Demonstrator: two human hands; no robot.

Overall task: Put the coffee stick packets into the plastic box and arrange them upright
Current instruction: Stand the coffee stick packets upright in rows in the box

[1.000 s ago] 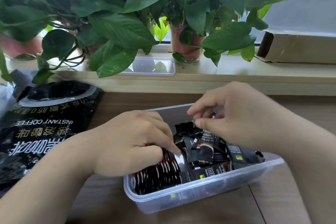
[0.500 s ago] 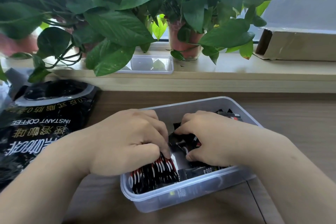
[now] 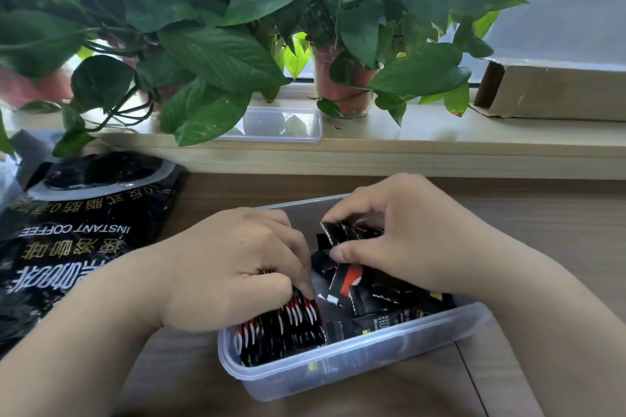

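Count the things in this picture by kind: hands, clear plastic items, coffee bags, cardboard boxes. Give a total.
Hands: 2, left hand gripping the upright packets, right hand pinching loose packets.
Clear plastic items: 2, the plastic box on the table, a shallow tray or lid on the sill.
Coffee bags: 1.
Cardboard boxes: 1.
Total: 6.

Left of the left hand (image 3: 237,267), a black bag (image 3: 88,213) on the worktop (image 3: 542,230) bears white "INSTANT COFFEE", upside down from this view. Beside that line run gold Chinese characters, 速溶咖啡, and larger white ones, partly cut off. Packets (image 3: 382,320) under the right hand (image 3: 416,240) carry pale lettering too blurred to read.
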